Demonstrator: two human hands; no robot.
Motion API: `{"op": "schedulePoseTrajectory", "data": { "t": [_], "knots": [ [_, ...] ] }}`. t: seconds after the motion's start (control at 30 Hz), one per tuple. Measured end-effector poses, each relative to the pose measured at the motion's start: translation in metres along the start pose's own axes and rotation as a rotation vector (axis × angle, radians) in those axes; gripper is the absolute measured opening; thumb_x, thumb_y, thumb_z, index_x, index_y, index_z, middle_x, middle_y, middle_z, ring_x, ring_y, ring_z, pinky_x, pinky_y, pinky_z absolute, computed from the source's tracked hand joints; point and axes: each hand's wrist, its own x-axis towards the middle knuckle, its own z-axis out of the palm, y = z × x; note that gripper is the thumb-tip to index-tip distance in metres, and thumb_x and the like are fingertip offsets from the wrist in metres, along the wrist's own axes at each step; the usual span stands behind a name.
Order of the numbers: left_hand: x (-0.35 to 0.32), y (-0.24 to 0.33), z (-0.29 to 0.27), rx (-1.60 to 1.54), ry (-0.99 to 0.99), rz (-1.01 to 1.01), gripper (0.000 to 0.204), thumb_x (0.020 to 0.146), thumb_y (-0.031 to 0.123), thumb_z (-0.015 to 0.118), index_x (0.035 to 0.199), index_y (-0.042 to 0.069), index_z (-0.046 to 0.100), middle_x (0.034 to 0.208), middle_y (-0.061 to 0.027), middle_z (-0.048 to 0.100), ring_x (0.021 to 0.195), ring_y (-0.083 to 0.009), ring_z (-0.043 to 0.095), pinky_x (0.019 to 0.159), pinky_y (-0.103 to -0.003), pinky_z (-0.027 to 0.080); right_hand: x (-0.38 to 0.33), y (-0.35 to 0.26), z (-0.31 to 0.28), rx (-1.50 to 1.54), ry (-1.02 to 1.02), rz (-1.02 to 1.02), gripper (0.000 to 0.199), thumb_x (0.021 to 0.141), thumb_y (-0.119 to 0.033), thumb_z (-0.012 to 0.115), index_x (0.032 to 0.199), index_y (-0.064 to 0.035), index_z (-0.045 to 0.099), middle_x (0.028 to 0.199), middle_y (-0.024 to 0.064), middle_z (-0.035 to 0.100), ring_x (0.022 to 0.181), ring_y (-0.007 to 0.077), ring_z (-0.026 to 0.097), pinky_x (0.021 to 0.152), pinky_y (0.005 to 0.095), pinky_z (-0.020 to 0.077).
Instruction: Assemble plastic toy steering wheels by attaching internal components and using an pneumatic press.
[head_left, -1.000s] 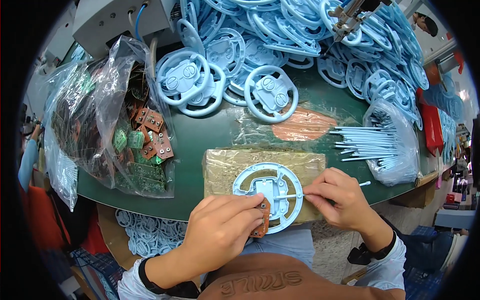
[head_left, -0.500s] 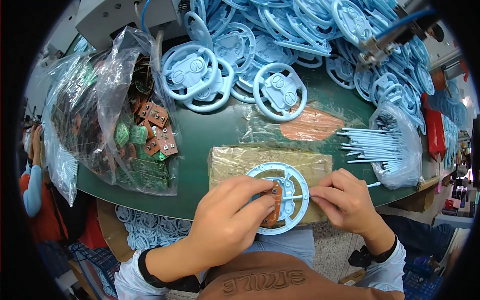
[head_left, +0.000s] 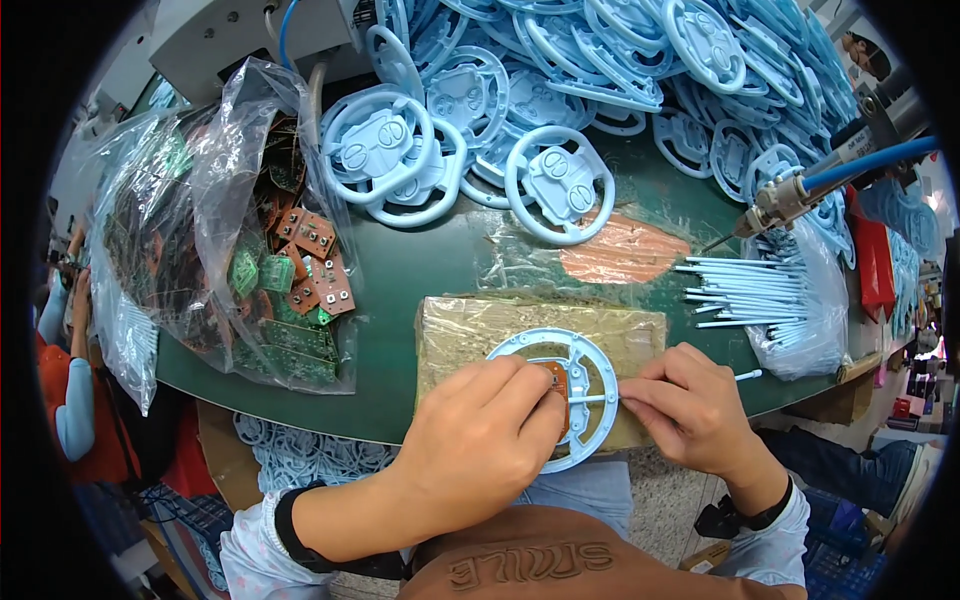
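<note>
A light blue toy steering wheel lies back side up on a tape-covered block in front of me. In its middle sits a brown circuit board, largely covered by my left hand. The fingers of that hand are bunched on the board, hiding the wheel's left side. My right hand pinches a thin light blue rod at the wheel's right rim. The rod reaches through the rim toward the board, and its knobbed end sticks out beyond my right hand.
Blue wheels are heaped at the back. A clear bag of circuit boards stands left. On the right lie bagged blue rods, with a powered screwdriver hanging above them. Another person's arm shows far left.
My left fingers have closed further over the board and moved slightly right. The screwdriver has swung to the right and nearer, above the rods. My right hand keeps its pinch.
</note>
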Motion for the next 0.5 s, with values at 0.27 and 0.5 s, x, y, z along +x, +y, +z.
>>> {"op": "schedulePoseTrajectory", "data": {
  "t": [0.27,0.5],
  "knots": [
    [0.002,-0.001,-0.007,-0.116,-0.077,-0.066,0.026,0.067,0.009,0.077,0.090,0.001,0.067,0.099,-0.0092,0.064,0.084,-0.0262,0.064,0.068,-0.036,0.053,-0.001,0.001,0.001,-0.001,0.001,-0.013,0.024,0.069,-0.004,0.075,0.092,-0.0088,0.071,0.078,0.0019,0.059,0.067,0.0206,0.057,0.050,0.0316,0.0460],
    [0.005,0.001,-0.010,-0.117,-0.156,-0.087,0.035,0.066,0.012,0.081,0.097,0.004,0.067,0.100,-0.0077,0.063,0.084,-0.0253,0.061,0.069,-0.035,0.052,-0.001,0.000,0.001,-0.006,0.012,-0.008,0.022,0.070,-0.005,0.075,0.091,-0.0091,0.071,0.078,0.0020,0.059,0.067,0.0208,0.058,0.051,0.0320,0.0465]
  ]
}}
